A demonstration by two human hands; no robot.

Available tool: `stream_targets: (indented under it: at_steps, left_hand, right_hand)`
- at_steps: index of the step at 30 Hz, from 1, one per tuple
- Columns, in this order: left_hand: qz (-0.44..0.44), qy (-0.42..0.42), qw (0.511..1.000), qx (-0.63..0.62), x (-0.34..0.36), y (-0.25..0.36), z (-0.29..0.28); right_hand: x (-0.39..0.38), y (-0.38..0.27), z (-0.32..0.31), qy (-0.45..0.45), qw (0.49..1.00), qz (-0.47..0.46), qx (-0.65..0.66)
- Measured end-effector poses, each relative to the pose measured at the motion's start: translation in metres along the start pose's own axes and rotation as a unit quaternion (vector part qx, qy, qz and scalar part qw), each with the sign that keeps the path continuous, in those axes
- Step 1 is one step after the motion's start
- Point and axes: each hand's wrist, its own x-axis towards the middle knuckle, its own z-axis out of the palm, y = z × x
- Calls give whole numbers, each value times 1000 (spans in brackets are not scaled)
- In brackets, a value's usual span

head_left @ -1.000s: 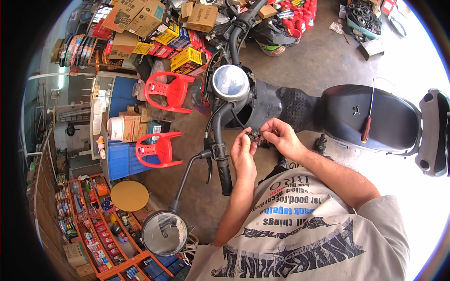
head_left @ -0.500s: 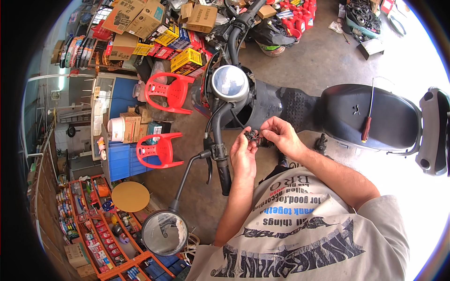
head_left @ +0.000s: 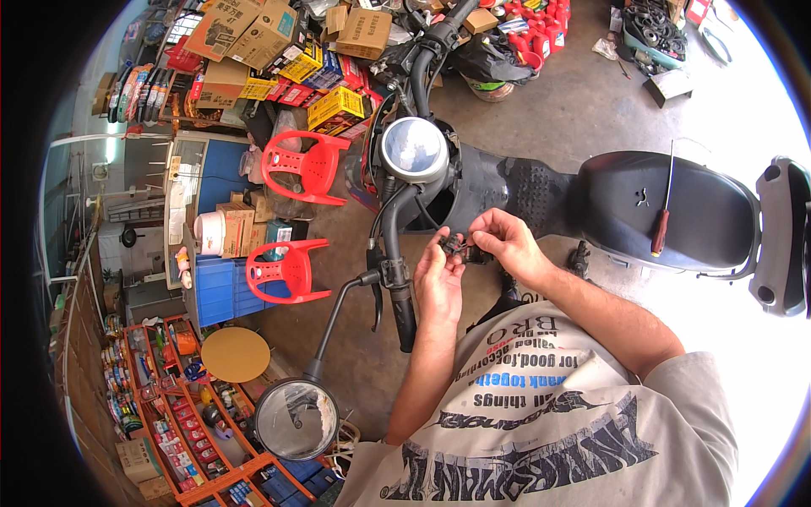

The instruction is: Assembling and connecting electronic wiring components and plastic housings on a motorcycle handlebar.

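Observation:
Between my hands, beside the scooter's handlebar, is a small dark part with bits of wire [head_left: 453, 245]; its exact kind is too small to make out. My left hand [head_left: 437, 283] holds it from below, palm up, with the fingertips closed on it. From the right, my right hand [head_left: 504, 241] pinches at the part's near side, thumb and forefinger together; what lies between them is hidden. The scooter [head_left: 532, 190] stands crosswise in front of me, its handlebar [head_left: 397, 245] left of my hands. A screwdriver [head_left: 661, 224] with a reddish-brown handle rests on the black seat [head_left: 621, 203].
A round mirror [head_left: 297, 420] sticks out on a stalk toward me at the lower left. Two red chairs [head_left: 308, 169] stand beyond the handlebar, near stacked cartons [head_left: 262, 34]. Shelves of small goods [head_left: 190, 431] fill the lower left. Red bottles [head_left: 541, 34] stand at the back.
My hands stay in nearly the same place. The dark part has tilted slightly in my left fingers, and my right fingers have shifted a little.

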Motion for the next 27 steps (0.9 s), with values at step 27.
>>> stream_targets:
  at_steps: [27]
  left_hand:
    - [188, 25, 951, 246, -4, -12, 1]
  right_hand:
    - [-2, -3, -1, -4, 1000, 10, -18]
